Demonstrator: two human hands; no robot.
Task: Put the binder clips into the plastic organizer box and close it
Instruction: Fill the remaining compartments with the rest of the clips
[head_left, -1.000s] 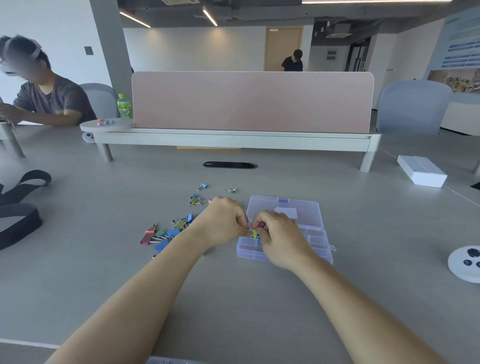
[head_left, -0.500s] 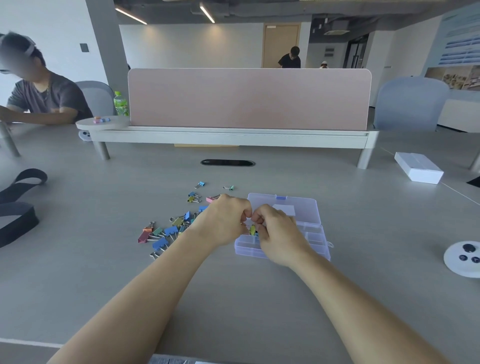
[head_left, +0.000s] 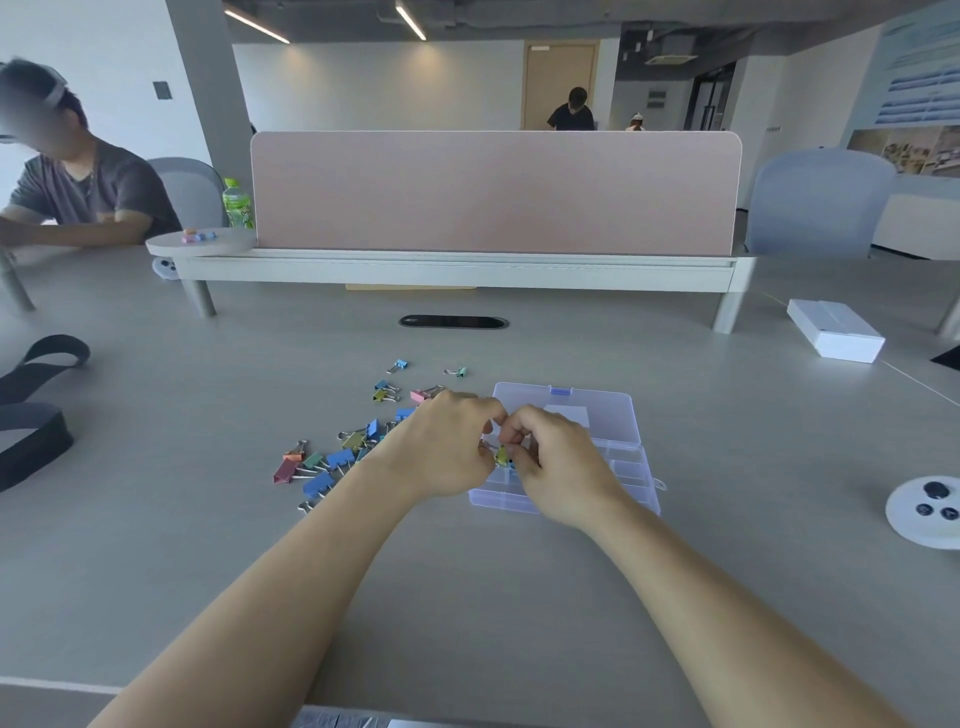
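left hand (head_left: 447, 447): curled, a yellow binder clip (head_left: 502, 455) is pinched | right hand (head_left: 558, 462): curled, same clip is pinched | clip is held over the open plastic organizer box (head_left: 618, 462) | loose binder clips (head_left: 332, 460) are scattered on the table (head_left: 208, 467), left of box
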